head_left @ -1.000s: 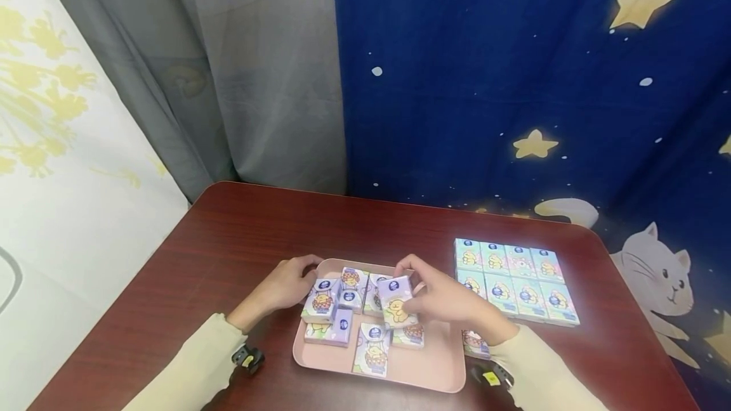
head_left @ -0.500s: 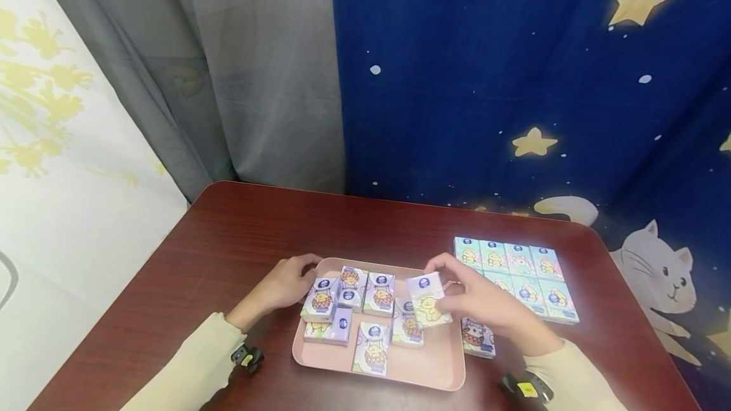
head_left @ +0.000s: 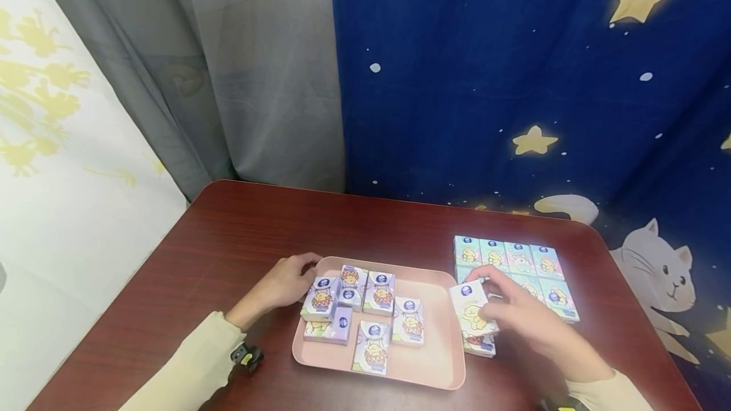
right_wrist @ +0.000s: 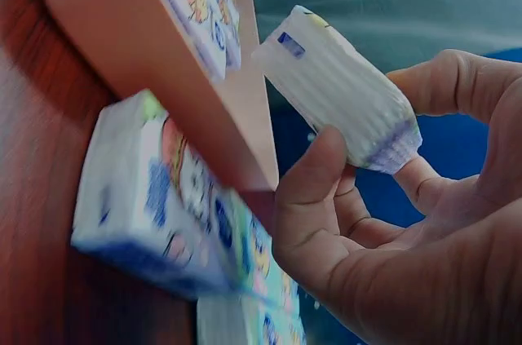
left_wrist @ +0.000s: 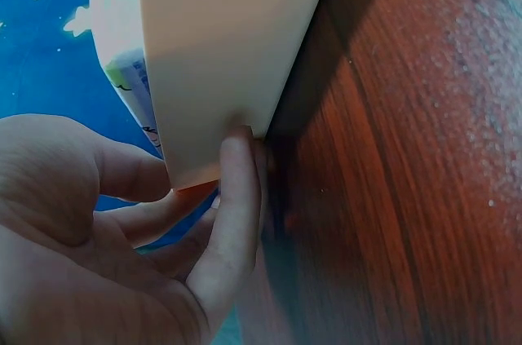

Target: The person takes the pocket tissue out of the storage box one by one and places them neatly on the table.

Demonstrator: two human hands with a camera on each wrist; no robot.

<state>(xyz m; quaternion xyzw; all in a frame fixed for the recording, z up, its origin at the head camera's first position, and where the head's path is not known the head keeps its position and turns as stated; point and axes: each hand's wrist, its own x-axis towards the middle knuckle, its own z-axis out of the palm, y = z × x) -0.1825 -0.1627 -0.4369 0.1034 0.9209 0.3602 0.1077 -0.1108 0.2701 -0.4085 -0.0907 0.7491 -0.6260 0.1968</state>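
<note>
My right hand (head_left: 514, 313) pinches a tissue pack (head_left: 470, 313) with a yellow cartoon animal, held over the tray's right edge. In the right wrist view the held pack (right_wrist: 342, 92) shows its pleated side between thumb and fingers. Below it another purple-and-white pack (head_left: 481, 349) lies on the table, partly covered. The pink tray (head_left: 436, 360) holds several similar packs (head_left: 408, 322), some stacked at its left. At the tray's far left corner, my left hand (head_left: 289, 281) grips the edge. The left wrist view has its fingers against the tray's outer wall (left_wrist: 220, 59).
A block of several teal tissue packs (head_left: 562, 300) lies behind and right of the tray, partly behind my right hand. The reddish-brown table (head_left: 251, 227) ends at curtains: grey (head_left: 268, 81) and dark blue with stars (head_left: 434, 113).
My right hand has carried the tissue pack rightward, from over the tray's middle to its right edge. The packs it covered are now visible. My left hand stays at the tray corner.
</note>
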